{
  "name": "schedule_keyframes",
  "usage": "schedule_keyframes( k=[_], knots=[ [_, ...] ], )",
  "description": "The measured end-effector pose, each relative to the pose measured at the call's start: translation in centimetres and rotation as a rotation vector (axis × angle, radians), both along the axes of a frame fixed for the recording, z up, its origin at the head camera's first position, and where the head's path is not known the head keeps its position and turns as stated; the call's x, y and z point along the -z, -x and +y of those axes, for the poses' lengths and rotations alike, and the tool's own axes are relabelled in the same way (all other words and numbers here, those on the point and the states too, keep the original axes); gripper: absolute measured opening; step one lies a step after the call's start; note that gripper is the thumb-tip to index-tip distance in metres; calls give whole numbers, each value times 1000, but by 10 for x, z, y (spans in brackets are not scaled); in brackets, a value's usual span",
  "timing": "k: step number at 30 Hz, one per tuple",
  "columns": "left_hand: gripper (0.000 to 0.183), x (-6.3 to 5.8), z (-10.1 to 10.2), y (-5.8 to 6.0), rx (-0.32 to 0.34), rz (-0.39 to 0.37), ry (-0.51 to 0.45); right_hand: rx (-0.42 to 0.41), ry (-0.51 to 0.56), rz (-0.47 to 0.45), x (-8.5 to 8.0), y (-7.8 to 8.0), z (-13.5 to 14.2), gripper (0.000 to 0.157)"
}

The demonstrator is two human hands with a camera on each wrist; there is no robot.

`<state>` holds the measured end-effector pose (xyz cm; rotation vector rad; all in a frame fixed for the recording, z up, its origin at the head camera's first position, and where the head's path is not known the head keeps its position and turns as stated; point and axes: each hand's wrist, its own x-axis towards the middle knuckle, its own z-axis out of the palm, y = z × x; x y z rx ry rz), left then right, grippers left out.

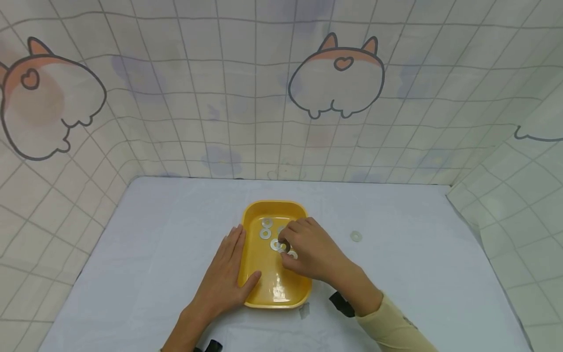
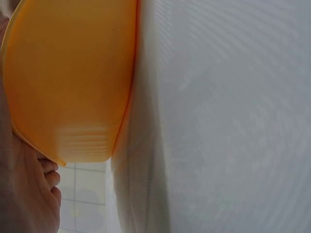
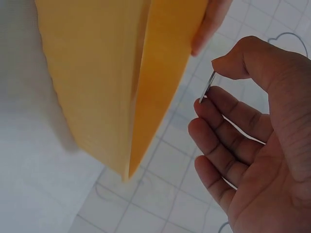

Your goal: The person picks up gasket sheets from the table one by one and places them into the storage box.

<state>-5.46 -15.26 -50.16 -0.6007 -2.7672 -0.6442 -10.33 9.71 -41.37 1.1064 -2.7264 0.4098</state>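
A yellow tray (image 1: pixel 277 288) stands on the white table, with several flat metal washers (image 1: pixel 265 233) lying loose in its far half. My left hand (image 1: pixel 226 278) rests along the tray's left rim, fingers straight and together, thumb reaching over the near inside. Seen from the left wrist, the palm and fingers (image 2: pixel 47 167) lie against the rim. Over the tray's right side, my right hand (image 1: pixel 314 249) pinches a washer (image 3: pixel 208 86) between thumb and fingertips. The right wrist view shows that washer edge-on, with the other fingers loosely bent. The right hand covers part of the tray.
One washer (image 1: pixel 356 236) lies on the table to the right of the tray. A small grey patch (image 1: pixel 304 310) is by the tray's near right corner. A tiled-pattern curtain (image 1: pixel 255 107) with cartoon animals hangs behind the table (image 1: pixel 418 274) and along both sides.
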Motion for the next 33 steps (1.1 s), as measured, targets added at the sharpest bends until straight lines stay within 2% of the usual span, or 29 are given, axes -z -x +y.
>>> schedule_keyframes(
  k=[10,13,19,33],
  knots=[
    [96,-1,0,0,-3,8,6,-20,-7,-24,4,-1,-2,15],
    [96,-1,0,0,-5,0,6,-20,-21,-34,5,-1,-3,20],
    [96,-1,0,0,2,-2,-10,14,-48,-57,4,-2,-1,32],
    [97,0,1,1,-8,-32,-4,93,0,-86,5,0,20,32]
  ],
)
